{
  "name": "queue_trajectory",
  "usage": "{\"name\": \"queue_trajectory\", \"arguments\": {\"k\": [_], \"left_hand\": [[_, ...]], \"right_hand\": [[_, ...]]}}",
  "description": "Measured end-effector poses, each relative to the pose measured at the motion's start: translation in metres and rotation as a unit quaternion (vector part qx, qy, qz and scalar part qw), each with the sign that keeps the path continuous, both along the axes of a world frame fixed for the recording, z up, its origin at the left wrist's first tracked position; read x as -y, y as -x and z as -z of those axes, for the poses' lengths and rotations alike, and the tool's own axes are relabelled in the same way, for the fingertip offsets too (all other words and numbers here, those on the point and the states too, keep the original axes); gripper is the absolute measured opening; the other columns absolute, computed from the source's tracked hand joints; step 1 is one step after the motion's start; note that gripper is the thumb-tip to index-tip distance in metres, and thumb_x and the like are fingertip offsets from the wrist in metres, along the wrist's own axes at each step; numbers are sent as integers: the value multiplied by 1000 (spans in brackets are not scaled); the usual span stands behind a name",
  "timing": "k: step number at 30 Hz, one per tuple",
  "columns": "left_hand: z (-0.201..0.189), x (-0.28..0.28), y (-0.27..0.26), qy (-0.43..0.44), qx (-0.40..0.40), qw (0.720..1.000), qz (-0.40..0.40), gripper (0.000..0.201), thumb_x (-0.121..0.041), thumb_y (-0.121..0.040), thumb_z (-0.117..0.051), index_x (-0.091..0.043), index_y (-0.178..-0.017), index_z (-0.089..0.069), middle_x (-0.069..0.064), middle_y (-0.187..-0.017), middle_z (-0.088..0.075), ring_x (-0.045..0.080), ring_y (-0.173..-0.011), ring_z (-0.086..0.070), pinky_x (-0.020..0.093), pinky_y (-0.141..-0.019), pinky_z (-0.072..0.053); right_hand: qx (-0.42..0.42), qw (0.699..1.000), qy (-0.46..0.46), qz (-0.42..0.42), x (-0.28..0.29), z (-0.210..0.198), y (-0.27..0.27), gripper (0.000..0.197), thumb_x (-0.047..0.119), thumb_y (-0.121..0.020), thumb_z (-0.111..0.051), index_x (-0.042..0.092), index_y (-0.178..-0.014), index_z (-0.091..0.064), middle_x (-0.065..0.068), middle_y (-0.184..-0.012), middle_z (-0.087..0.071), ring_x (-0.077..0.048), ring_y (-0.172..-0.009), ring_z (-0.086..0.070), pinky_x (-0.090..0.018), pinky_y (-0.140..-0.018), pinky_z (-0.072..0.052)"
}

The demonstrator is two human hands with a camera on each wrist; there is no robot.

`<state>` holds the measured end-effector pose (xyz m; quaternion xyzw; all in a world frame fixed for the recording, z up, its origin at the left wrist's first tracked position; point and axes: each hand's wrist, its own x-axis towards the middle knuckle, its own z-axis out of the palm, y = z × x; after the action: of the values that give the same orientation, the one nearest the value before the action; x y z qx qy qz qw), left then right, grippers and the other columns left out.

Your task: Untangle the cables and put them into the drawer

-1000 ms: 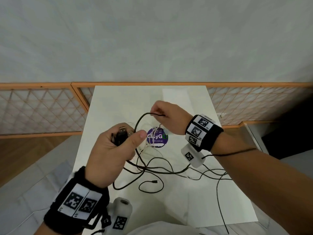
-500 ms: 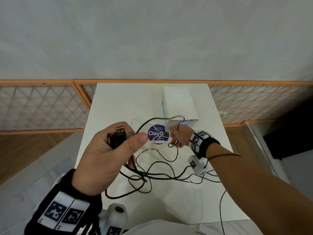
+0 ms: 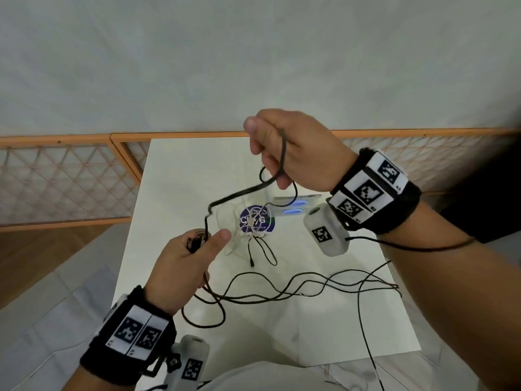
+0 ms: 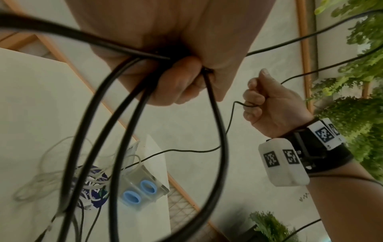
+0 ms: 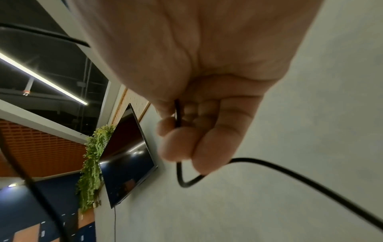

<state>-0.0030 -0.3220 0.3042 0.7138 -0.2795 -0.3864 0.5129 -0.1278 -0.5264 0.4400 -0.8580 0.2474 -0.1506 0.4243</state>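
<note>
My left hand (image 3: 194, 249) grips a coil of black cable (image 3: 239, 194) with its USB plug (image 3: 198, 239) sticking up past the thumb; the left wrist view shows the black loops (image 4: 116, 124) bunched in its curled fingers. My right hand (image 3: 277, 153) is raised high over the table and holds the same black cable in curled fingers (image 5: 182, 144). The cable's slack trails across the white table (image 3: 174, 176) in long loops (image 3: 282, 289). A white cable tangle (image 3: 234, 230) lies on a round purple sticker (image 3: 255, 221). The small clear drawer unit (image 3: 293, 206) stands behind it.
The drawer unit has two blue ring pulls (image 4: 138, 191). A thin black wire (image 3: 363, 320) runs off the table's front right edge. A wooden lattice fence (image 3: 64, 179) lines the far side under a pale wall. The table's near edge is by my lap.
My right hand has risen from the table near the sticker to well above it, pulling the black cable taut upward. The left hand keeps its hold on the coil.
</note>
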Motion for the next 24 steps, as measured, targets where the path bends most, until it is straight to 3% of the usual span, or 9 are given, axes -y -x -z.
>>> {"name": "queue_trajectory", "arguments": {"k": [3,5,7,9,13,18,20,22,24], "left_hand": [[-2,11,5,24,6,1000,19,59,-53,-86,-75,0,-78,-51,8,-62,-38,24,-55,-43,26,-46,-39],[-6,22,12,42,0,999,22,27,-39,-92,-73,-12,-91,-69,9,-62,-42,25,-56,-43,24,-44,-41],[-11,32,19,62,-18,997,41,13,-32,-94,-73,-27,-107,-74,10,-61,-42,26,-55,-42,24,-44,-42],[-13,41,26,85,-31,994,60,6,-30,-95,-73,-29,-101,-75,2,-58,-45,24,-53,-41,25,-45,-41],[-14,53,33,102,-55,991,60,26,-22,-97,-71,-27,-72,-70,-11,-51,-50,18,-48,-40,26,-47,-36],[-14,55,35,129,-52,990,26,18,-26,-95,-73,-8,-94,-69,-11,-51,-54,18,-48,-43,28,-51,-41],[-13,55,32,146,-35,989,-14,24,-27,-94,-75,-8,-97,-61,-10,-54,-53,19,-48,-44,30,-48,-42],[-13,53,30,166,-33,985,-31,24,-19,-92,-78,-10,-103,-58,-10,-58,-51,15,-47,-42,29,-46,-40],[-16,47,31,189,-55,980,19,33,-9,-89,-77,-13,-118,-62,-14,-60,-56,10,-47,-43,22,-46,-38]], "right_hand": [[-21,998,-48,-21,-8,14,1,43,42,-110,-43,7,-90,-58,0,-55,-56,-27,-43,-58,-36,-48,-49],[-24,995,-92,-31,-14,21,0,40,41,-110,-43,10,-89,-58,1,-57,-58,-30,-45,-60,-40,-52,-51],[-36,990,-131,-42,-18,24,-2,41,39,-110,-44,4,-92,-57,-5,-59,-58,-32,-48,-62,-40,-54,-53],[-36,987,-148,-59,-22,24,-1,43,34,-111,-43,-4,-96,-55,-9,-60,-57,-34,-50,-64,-43,-55,-56],[-7,982,-177,-61,-21,24,2,41,35,-111,-43,0,-96,-58,-12,-71,-59,-31,-56,-64,-46,-59,-54],[-14,991,-131,-2,-20,53,8,32,37,-110,-43,13,-115,-64,-2,-103,-68,-10,-92,-69,-32,-78,-54],[-30,992,-124,12,-22,72,9,29,33,-110,-42,17,-125,-61,-7,-116,-67,-15,-102,-65,-32,-87,-53],[-50,991,-120,15,-27,85,9,27,24,-108,-42,16,-128,-58,-12,-116,-67,-27,-106,-65,-43,-95,-55],[-66,990,-126,-21,-30,90,9,34,22,-100,-41,11,-129,-56,-21,-109,-69,-37,-101,-66,-52,-92,-54]]}}
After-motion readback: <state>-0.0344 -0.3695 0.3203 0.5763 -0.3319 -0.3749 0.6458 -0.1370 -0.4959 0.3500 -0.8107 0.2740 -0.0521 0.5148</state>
